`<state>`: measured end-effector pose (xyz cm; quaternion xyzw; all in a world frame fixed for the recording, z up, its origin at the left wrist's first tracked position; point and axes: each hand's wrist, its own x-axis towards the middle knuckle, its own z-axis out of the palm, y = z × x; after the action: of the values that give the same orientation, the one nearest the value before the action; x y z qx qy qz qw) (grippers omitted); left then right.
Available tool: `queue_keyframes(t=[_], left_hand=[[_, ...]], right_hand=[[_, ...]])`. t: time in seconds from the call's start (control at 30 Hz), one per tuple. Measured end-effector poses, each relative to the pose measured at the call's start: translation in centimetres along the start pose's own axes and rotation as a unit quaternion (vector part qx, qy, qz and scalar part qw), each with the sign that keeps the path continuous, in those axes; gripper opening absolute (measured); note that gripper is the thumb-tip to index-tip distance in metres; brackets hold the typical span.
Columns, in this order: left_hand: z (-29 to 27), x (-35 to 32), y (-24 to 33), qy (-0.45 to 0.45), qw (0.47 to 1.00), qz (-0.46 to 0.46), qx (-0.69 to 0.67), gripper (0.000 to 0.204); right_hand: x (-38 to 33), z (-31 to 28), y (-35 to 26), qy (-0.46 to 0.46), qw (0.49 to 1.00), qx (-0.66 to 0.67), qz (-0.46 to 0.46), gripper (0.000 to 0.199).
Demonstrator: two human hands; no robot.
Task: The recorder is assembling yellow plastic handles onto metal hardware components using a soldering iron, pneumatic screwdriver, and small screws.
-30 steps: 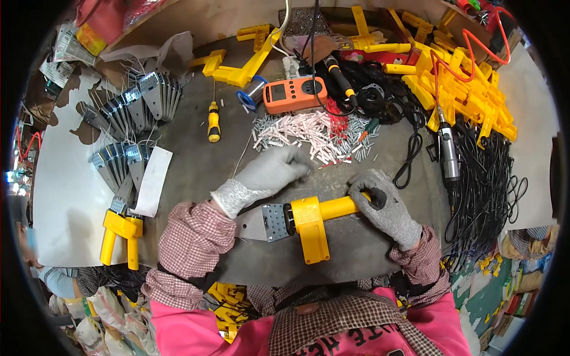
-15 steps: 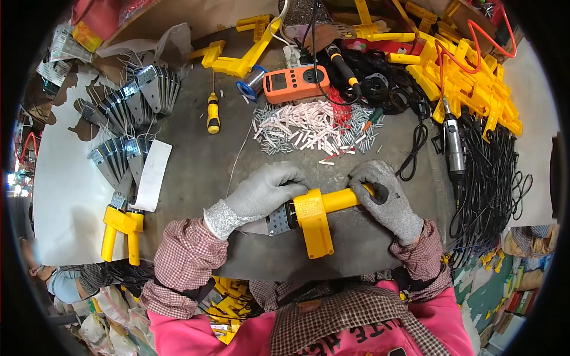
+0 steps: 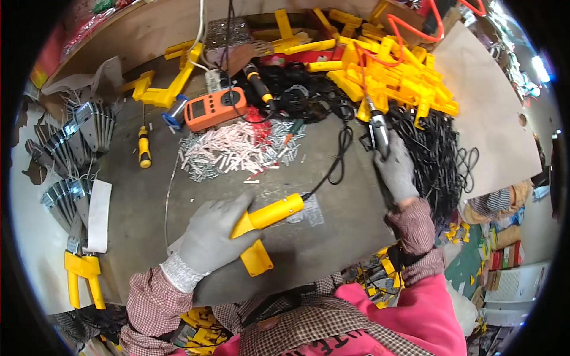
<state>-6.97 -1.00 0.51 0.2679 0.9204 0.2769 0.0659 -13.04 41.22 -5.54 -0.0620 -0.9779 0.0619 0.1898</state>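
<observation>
My left hand (image 3: 214, 234), in a grey glove, is closed over a yellow plastic handle (image 3: 276, 212) that lies at the near middle of the table. The handle's straight grip points to the far right, and its short branch points toward me. A black cable (image 3: 339, 160) leads out of the end of the grip. The metal plate seen earlier at the handle's other end is now hidden by my left hand. Over at the right, my gloved right hand (image 3: 396, 169) is wrapped round a silver and black power screwdriver (image 3: 379, 127) on a red coiled hose.
Beyond the handle lie a heap of white sleeves and screws (image 3: 222, 148), an orange meter (image 3: 214, 108) and a yellow-black screwdriver (image 3: 143, 147). Yellow housings (image 3: 409, 77) are piled at the far right above black cables (image 3: 424, 154). Metal plates (image 3: 95, 127) stand at the left.
My right hand has let go of the handle's end and moved right to the power screwdriver, gripping it. My left hand has shifted onto the handle's body. The view has swung right.
</observation>
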Motion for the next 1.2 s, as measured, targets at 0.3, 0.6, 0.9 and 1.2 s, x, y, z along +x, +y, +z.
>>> queue_keyframes(t=[0.3,0.6,0.9,1.2], left_hand=[[4.5,3.7,1.3,0.042,0.996,0.065,0.043,0.048],[5.6,4.7,1.2,0.075,0.993,0.071,0.053,0.043],[5.9,4.6,1.1,0.055,0.997,0.042,0.046,0.047],[6.3,4.6,1.0,0.106,0.992,0.063,0.034,0.044]], right_hand=[[-1.3,-8.3,-7.2,-0.147,0.373,0.908,0.118,0.065],[-0.8,-6.5,-17.9,-0.112,0.406,0.896,-0.139,0.046],[-2.5,-5.8,-19.8,-0.099,0.562,0.806,-0.157,0.043],[-0.6,-6.1,-18.3,-0.130,0.535,0.789,-0.274,0.043]])
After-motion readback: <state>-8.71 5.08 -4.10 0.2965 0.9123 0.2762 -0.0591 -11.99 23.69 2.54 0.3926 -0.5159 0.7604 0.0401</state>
